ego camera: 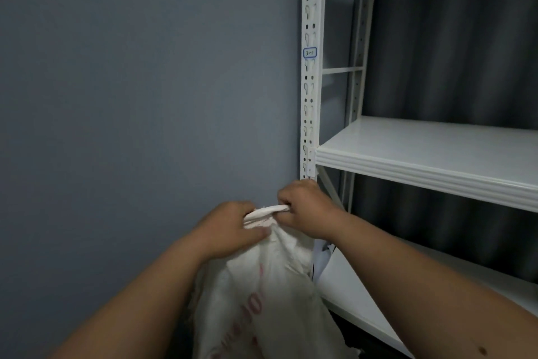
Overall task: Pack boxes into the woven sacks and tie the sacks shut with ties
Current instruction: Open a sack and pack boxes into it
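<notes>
Sack: white woven sack (262,286) with red print, hanging in front of a grey wall (131,82), its gathered mouth held up
Left hand (230,227): fingers clamped around the bunched neck
Right hand (305,207): fist closed on the rolled top edge (no tie visible)
Beside it: white metal shelving (422,155), just right of the sack

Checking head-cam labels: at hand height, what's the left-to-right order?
Blue-grey wall → left hand → gathered mouth of the woven sack → right hand → white shelf rack.
</notes>
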